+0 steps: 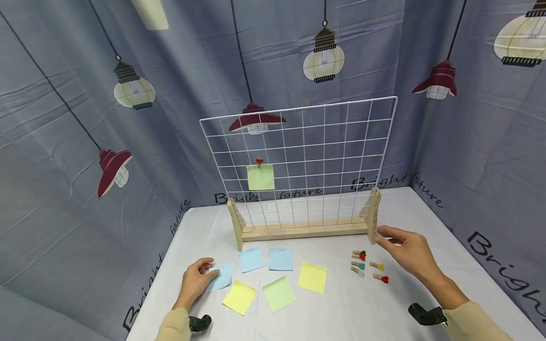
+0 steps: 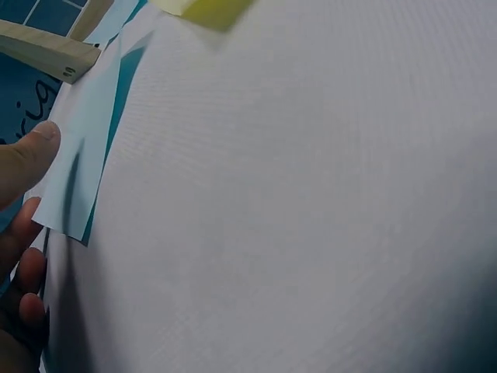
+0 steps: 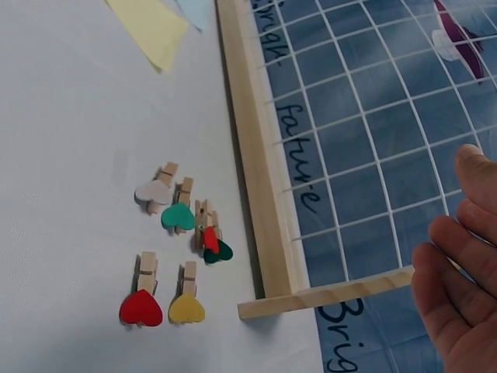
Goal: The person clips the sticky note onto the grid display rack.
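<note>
In the head view my left hand (image 1: 194,282) is at the left edge of a blue sticky note (image 1: 222,276). Its thumb overlaps the paper, and the left wrist view shows the thumb (image 2: 35,148) apart from the index finger. My right hand (image 1: 407,251) has its thumb and index fingertips right at the right wooden foot (image 1: 373,215) of a white wire grid rack (image 1: 304,161). Loosely bent fingers (image 3: 454,256) hide part of that foot in the right wrist view. On the grid hangs a green sticky note (image 1: 260,178) under a red heart clothespin (image 1: 259,161).
Two more blue notes (image 1: 280,259), two yellow notes (image 1: 313,277) and a green note (image 1: 279,293) lie on the white table (image 1: 332,312). Several small heart clothespins (image 1: 358,266) lie left of my right hand. Grey printed curtains (image 1: 170,94) surround the table.
</note>
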Motion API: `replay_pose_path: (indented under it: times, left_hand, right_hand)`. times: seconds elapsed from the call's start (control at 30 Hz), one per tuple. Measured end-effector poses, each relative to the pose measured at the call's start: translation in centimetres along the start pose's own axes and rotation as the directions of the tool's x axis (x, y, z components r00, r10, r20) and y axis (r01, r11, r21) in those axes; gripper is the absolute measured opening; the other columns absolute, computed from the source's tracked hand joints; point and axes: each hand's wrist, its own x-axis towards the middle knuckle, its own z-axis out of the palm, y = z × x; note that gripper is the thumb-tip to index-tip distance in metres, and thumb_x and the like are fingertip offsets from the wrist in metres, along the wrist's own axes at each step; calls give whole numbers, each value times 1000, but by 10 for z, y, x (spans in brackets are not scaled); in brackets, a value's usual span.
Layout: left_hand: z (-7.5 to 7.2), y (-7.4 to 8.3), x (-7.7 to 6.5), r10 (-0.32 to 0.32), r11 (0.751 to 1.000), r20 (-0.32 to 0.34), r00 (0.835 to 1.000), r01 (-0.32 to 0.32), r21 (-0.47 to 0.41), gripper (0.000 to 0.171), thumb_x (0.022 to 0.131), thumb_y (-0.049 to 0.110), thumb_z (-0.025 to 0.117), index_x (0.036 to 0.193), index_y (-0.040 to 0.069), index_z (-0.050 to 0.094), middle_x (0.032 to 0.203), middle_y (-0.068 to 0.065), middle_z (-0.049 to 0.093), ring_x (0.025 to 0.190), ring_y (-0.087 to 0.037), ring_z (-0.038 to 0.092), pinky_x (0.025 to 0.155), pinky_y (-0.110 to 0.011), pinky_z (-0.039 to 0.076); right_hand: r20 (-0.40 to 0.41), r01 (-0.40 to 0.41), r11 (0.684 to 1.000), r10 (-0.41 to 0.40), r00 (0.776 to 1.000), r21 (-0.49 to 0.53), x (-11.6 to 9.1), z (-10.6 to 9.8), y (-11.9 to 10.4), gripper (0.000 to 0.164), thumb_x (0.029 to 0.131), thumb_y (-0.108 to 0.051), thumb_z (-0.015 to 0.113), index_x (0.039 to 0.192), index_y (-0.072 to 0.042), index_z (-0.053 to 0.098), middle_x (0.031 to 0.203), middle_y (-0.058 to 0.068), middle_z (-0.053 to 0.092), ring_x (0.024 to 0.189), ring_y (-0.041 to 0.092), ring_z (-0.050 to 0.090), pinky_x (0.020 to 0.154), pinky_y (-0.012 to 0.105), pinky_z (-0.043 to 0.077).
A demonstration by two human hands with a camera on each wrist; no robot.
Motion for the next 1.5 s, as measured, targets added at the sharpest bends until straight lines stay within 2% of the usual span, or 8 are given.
replay_pose_path:
  times: [0.13,0.27,0.43,0.63,0.97,1.17,1.4,1.5]
  left_hand:
    - [1,2,-4,22,998,-5,1000,-21,56,41,83,13,86,120,4,72,106,-9,75,98,-23,63,91,-43,49]
    - [1,4,-7,29,993,-13,1000,-27,116,37,81,13,86,113,1,73,93,-7,67,86,-20,56,80,-37,46]
    - [0,8,-6,21,991,-33,999,-17,135,25,83,13,84,102,0,74,83,-5,63,78,-18,53,72,-32,43]
    - [-3,8,-5,16,994,-74,997,-8,106,9,94,11,74,99,4,76,88,-8,71,81,-19,60,73,-32,46]
    - [-19,20,-2,-26,1000,-129,991,27,12,19,103,14,62,115,5,73,104,-14,74,97,-27,65,82,-37,49]
    - [-24,38,0,-11,999,-162,987,5,-37,21,105,15,60,119,8,73,112,-14,74,103,-28,62,84,-36,46]
    - [-22,62,2,16,995,-165,986,-31,-90,21,104,17,62,120,10,74,113,-13,74,105,-29,64,82,-34,46]
    - [-20,72,2,24,993,-172,985,-43,-110,20,103,17,64,119,12,75,112,-12,75,103,-27,64,82,-33,46]
  right_hand:
    - [-5,-1,1000,1,1000,-3,-1,2,1,45,98,-31,72,134,-3,67,129,24,70,105,41,69,70,31,53]
    - [-25,17,1000,-17,1000,-4,-3,2,3,45,98,-31,73,133,-2,68,127,23,71,104,41,70,67,26,52]
    - [-47,28,1000,-28,999,0,-4,2,4,45,97,-28,74,132,-1,68,124,23,72,101,40,70,63,22,51]
    - [-52,22,1000,-23,998,-12,-5,3,7,44,97,-28,74,131,-2,69,121,23,73,101,41,71,63,23,51]
    - [-23,-29,999,28,999,-15,-6,4,16,50,98,-38,72,131,-1,69,125,22,72,105,41,70,70,27,53]
    - [2,-60,998,60,998,-10,-6,5,22,49,98,-38,72,130,-1,70,124,23,72,105,41,70,71,29,54]
    - [20,-85,995,84,996,44,-5,7,33,52,99,-42,69,129,-1,70,125,23,72,110,42,69,69,17,51]
    - [31,-104,993,102,994,57,-5,8,37,53,99,-44,68,131,-1,69,124,21,73,111,41,69,68,17,52]
